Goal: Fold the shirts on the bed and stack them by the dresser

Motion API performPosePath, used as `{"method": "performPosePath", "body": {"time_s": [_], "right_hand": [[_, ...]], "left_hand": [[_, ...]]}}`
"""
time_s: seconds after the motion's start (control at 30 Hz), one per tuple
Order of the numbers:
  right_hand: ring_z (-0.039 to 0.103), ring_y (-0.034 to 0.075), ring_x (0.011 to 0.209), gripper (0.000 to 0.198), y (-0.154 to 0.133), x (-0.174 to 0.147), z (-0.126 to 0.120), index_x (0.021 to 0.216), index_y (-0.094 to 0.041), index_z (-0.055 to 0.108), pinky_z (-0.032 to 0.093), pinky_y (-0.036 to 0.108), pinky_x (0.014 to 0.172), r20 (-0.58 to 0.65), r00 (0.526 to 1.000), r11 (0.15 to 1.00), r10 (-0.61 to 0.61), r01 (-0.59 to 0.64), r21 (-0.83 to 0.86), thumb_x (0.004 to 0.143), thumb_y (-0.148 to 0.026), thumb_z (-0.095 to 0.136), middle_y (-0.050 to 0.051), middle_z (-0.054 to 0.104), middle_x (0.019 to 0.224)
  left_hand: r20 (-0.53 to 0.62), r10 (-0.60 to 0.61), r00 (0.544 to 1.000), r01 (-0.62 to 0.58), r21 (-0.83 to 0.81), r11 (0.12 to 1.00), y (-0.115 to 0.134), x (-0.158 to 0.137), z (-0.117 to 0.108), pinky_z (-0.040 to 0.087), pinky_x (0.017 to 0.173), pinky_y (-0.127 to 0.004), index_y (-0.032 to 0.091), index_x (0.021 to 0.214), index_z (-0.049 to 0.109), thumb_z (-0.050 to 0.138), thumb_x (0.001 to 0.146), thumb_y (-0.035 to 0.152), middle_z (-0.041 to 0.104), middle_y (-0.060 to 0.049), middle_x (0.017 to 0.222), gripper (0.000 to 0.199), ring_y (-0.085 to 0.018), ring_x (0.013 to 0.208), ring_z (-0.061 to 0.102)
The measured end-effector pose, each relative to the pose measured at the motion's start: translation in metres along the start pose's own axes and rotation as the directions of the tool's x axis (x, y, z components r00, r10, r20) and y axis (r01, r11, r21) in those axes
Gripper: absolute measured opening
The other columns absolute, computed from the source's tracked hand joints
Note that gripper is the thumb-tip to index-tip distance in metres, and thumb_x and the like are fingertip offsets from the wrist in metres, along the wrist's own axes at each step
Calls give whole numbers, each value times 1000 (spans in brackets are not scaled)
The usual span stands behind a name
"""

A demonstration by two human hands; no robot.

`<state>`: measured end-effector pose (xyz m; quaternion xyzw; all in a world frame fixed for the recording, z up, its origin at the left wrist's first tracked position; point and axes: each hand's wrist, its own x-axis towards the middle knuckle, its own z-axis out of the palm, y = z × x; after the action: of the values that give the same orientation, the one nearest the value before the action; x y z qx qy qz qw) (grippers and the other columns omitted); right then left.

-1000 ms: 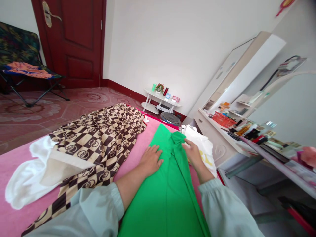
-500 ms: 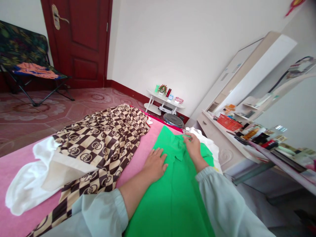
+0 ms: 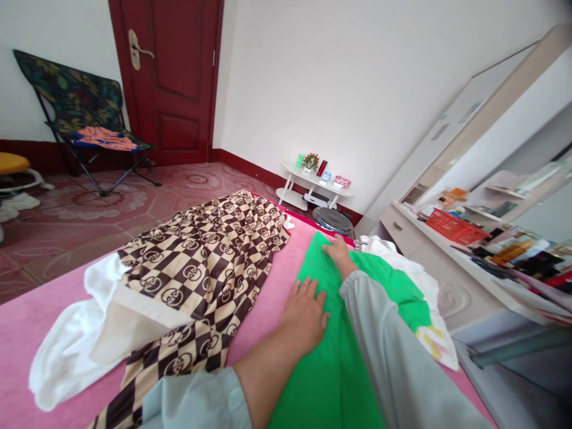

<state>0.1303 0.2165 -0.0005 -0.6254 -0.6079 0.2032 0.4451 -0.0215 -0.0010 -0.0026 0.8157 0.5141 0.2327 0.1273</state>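
Observation:
A green shirt (image 3: 330, 369) lies spread lengthwise before me, its sleeve (image 3: 397, 286) stretched out to the right. My left hand (image 3: 306, 316) rests flat on the shirt's left edge, fingers spread. Up at the shirt's collar end, my right hand (image 3: 339, 255) has its fingers bent and closed on the green cloth; the hand covers most of the collar. Left of the shirt is a brown and beige checkered garment (image 3: 214, 256) with white cloth (image 3: 67, 351) at its near left end. White clothing (image 3: 384, 247) lies partly under the green sleeve.
Pink bedding (image 3: 263, 310) is under the clothes. A dressing table (image 3: 415, 244) with a red basket (image 3: 453, 226) and bottles stands at the right. Beyond the bed are a low white shelf (image 3: 313, 179) and a round dark lid-like object (image 3: 333, 220). A folding chair (image 3: 84, 113) stands left.
My right hand has moved left across the collar, which it now covers. The green sleeve shows more fully at the right. My left hand stays on the shirt; the view has turned slightly left.

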Motion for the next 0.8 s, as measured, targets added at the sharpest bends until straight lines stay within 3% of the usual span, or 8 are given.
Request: {"method": "performPosePath", "body": {"time_s": [0.17,0.33,0.47,0.67,0.8], "right_hand": [[62,26,93,64,-11,6,9,121,-11,52,49,38,84,-28,1000,1000,5,-5,-17,58,-15,60,13,64,104],[65,18,90,69,-30,5,31,130,-12,45,53,30,80,84,995,996,-62,57,63,62,-13,56,12,63,113],[66,19,94,68,-30,-5,41,126,-17,50,54,29,78,172,981,996,-86,77,53,59,-8,59,9,65,115],[60,22,109,53,-10,-4,8,120,-18,57,46,35,95,37,999,981,-38,45,-189,68,-10,55,9,62,122],[65,21,94,42,-1,-2,-10,110,-11,64,49,31,86,34,999,931,13,0,-364,68,-12,59,11,69,104]], "left_hand": [[-12,1,1000,-1,2,1000,0,0,2,20,114,-49,16,131,51,40,91,39,37,-15,147,48,-31,137,28],[-46,-39,998,39,-15,999,0,-1,4,19,115,-46,15,134,49,42,90,41,32,-17,149,51,-31,139,24],[-48,-66,997,65,-19,998,1,-2,4,19,115,-44,14,134,48,41,91,42,31,-16,150,52,-31,140,23],[-36,-73,997,73,-17,997,3,-3,0,19,115,-44,14,134,49,42,90,42,32,-15,150,52,-30,140,24],[-20,-74,997,74,-13,997,4,-3,-3,19,115,-44,14,135,48,42,90,41,32,-16,150,52,-30,140,24]]}}
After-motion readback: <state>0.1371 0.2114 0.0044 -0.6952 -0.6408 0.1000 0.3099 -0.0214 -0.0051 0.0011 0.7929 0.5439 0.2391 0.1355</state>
